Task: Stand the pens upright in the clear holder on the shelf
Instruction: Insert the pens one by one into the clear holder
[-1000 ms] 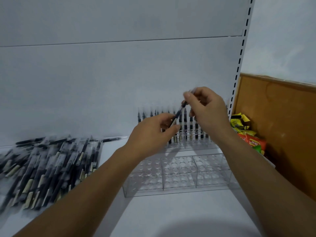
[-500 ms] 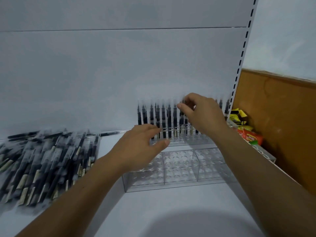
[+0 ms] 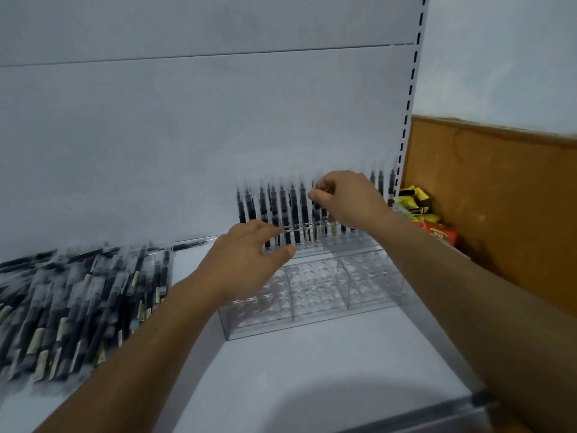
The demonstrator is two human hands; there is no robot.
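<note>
A clear stepped holder (image 3: 318, 307) with round holes stands on the white shelf. Its back row holds several black pens (image 3: 282, 210) upright. My right hand (image 3: 346, 198) pinches the top of one upright pen (image 3: 317, 207) in that back row, thumb and forefinger closed on it. My left hand (image 3: 249, 260) hovers over the holder's left part with fingers loosely apart and nothing in it. A big pile of loose black pens in clear sleeves (image 3: 71, 304) lies on the shelf to the left.
The white shelf back panel rises behind the holder, with a slotted upright post (image 3: 409, 98) at the right. Yellow and red snack packets (image 3: 427, 220) lie beyond the post beside a brown board (image 3: 499, 198). Bare shelf surface (image 3: 312, 379) lies in front of the holder.
Both hands held one pen tilted above the holder. My left hand let go and dropped lower. My right hand brought the pen down upright into the back row.
</note>
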